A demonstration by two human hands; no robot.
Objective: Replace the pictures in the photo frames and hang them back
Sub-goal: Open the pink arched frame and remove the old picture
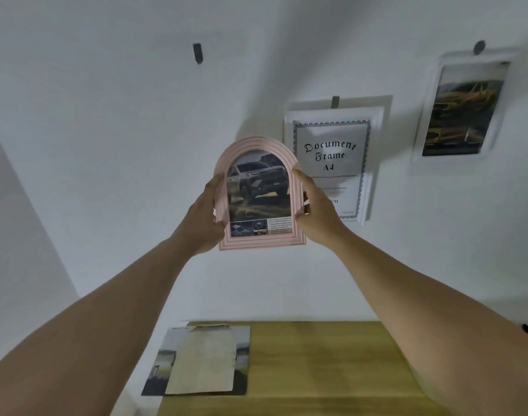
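Pink arched frame (258, 193), with a truck picture inside, is held upright mid-picture before the white wall (106, 145), below and right of a dark hook (198, 53). The left hand (204, 217) grips its left edge, the right hand (314, 211) its right edge, thumbs on the front rim.

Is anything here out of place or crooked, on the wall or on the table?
One wall hook is bare: the pink frame, held by the left hand and right hand, is not hung yet. On the table, the printed sheet sticks out past the left edge. Nothing looks damaged.
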